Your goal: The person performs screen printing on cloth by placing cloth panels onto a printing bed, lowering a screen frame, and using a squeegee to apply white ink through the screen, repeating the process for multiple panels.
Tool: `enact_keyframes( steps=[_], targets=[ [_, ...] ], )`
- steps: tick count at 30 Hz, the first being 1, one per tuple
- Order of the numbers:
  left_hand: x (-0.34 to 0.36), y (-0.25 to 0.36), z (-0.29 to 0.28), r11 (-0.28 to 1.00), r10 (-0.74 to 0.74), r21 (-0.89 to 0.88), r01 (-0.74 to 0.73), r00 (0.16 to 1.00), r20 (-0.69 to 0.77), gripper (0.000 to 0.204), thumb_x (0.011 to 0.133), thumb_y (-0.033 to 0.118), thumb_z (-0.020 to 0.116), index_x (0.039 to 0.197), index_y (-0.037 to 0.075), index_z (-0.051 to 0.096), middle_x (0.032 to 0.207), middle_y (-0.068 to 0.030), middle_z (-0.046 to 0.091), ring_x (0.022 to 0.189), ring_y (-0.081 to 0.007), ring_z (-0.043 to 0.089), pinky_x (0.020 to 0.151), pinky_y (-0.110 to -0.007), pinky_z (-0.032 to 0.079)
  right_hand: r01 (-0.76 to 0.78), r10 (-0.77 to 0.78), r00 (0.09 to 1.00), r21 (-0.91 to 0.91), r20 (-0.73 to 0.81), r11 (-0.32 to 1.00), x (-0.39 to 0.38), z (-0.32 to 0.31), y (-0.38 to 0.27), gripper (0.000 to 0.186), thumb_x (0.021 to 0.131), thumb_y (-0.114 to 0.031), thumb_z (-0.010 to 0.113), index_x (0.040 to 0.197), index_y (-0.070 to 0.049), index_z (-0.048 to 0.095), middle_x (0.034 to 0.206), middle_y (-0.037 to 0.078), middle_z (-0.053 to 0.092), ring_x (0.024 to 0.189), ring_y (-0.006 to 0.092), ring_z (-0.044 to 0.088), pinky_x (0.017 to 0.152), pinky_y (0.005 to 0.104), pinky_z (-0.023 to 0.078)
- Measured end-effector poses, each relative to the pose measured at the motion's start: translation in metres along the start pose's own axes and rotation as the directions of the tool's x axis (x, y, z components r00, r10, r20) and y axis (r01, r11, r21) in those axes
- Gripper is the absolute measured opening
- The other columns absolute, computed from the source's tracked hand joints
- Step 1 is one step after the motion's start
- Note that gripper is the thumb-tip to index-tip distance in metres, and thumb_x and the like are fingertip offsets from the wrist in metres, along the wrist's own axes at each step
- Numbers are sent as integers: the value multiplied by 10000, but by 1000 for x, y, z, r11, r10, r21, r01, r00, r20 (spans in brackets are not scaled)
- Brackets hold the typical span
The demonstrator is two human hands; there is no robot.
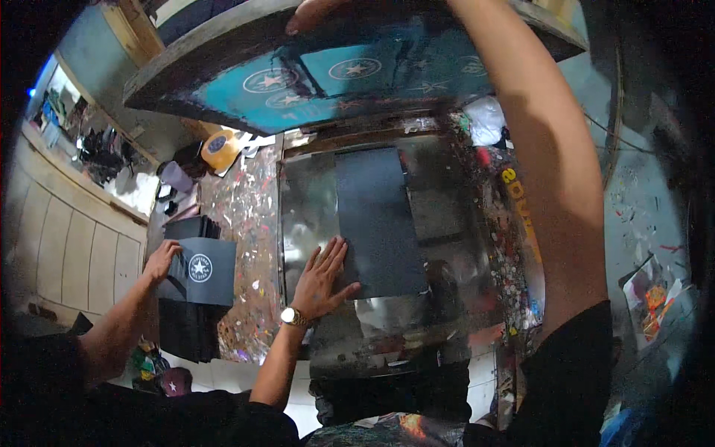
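Head view: left hand (320,281) is lying spread, ungripping, against an apparently unprinted sheet (378,220), inward of the counter's (253,223) near edge; right hand's (316,10) grip isn't showing clearly; at the left edge, a co-worker's hand (159,262) is holding a printed sheet (205,270).

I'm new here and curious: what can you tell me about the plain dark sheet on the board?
The dark sheet is a blue-black rectangle, longer than wide, with straight edges; it looks like thin card, though I can't be sure. No print shows on its upper face. It lies flat, turned slightly askew, on a glossy board, nearer the person than the raised screen. The person's left grip, open, rests at its lower left edge.
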State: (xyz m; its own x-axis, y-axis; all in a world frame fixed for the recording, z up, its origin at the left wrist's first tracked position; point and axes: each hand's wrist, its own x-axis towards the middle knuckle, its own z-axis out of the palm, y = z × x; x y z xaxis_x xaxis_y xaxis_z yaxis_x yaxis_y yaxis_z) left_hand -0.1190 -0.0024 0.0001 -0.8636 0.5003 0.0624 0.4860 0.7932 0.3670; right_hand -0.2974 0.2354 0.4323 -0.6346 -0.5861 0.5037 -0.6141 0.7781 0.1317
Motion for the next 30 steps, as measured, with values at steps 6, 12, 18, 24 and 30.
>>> enact_keyframes(
  steps=[6, 12, 18, 24, 30],
  targets=[
    [-17, 4, -22, 990, 56, -111, -91, 956, -287, 912, 908, 525, 723, 1571, -5, 389, 1656, -207, 341, 1546, -349, 312, 1279, -501, 163, 205, -186, 978, 567, -93, 798, -21, 76, -26, 869, 620, -497, 899, 1245, 57, 660, 1087, 224, 733, 946, 333, 726, 891, 436, 586],
    [-68, 111, -130, 951, -73, 172, 256, 729, -681, 778, 817, 404, 871, 1399, -18, 573, 1307, -223, 623, 1247, -363, 572, 1107, -497, 395, 144, -110, 918, 62, -382, 988, -227, 123, -134, 539, 666, -465, 852, 1086, -173, 679, 794, 16, 558, 761, 219, 609, 649, 399, 454],
    [-90, 81, -40, 989, -141, -33, 144, 849, -510, 701, 732, 391, 924, 1258, 26, 638, 974, -107, 678, 873, -282, 613, 873, -413, 454, -28, 12, 995, 171, 96, 985, -311, 178, -160, 461, 790, -408, 809, 1106, -116, 643, 927, 73, 621, 888, 243, 637, 764, 391, 500],
    [-102, 63, -8, 990, -139, -48, 135, 818, -558, 649, 706, 323, 939, 1202, 31, 640, 997, -115, 695, 876, -297, 616, 857, -413, 454, -120, 22, 963, 351, 270, 929, -282, 182, -141, 394, 770, -271, 800, 1097, -114, 647, 952, 98, 651, 948, 303, 680, 781, 438, 542],
    [-99, 71, -17, 983, -181, -132, 129, 820, -543, 583, 700, 312, 942, 1136, 46, 662, 997, -98, 693, 883, -296, 613, 852, -417, 450, -85, 28, 983, 316, 183, 945, -295, 214, -148, 281, 825, -276, 772, 1023, -116, 653, 929, 93, 652, 910, 276, 685, 756, 423, 545]
  ],
)
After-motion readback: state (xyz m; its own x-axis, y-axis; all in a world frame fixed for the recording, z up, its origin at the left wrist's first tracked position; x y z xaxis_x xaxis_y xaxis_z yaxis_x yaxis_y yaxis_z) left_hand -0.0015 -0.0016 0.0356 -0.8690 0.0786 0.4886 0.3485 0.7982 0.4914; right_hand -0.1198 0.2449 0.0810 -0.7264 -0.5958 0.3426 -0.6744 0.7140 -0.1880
